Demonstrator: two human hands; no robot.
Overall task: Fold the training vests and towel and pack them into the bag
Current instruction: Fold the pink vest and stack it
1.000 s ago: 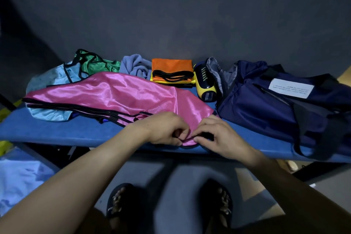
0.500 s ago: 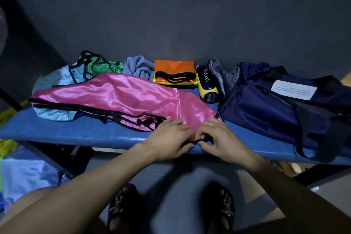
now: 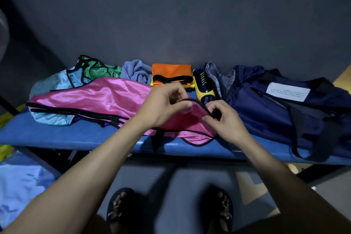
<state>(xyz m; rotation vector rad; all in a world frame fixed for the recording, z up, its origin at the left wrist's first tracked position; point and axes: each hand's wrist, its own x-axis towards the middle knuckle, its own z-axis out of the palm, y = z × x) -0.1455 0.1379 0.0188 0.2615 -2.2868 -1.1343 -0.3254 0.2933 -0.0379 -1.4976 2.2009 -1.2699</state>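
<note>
Two hands pinch the black-trimmed edge of the pink vest [image 3: 106, 99] and hold it up above the blue bench [image 3: 57, 135]: the left hand [image 3: 163, 104] at its upper end, the right hand [image 3: 226, 119] just beside. The vest's remainder lies spread leftward. The navy bag [image 3: 269, 112] sits right.

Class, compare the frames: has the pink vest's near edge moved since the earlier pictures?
Yes. Both hands have lifted the pink vest's black-trimmed edge off the blue bench front and carried it back toward the orange vest.
</note>
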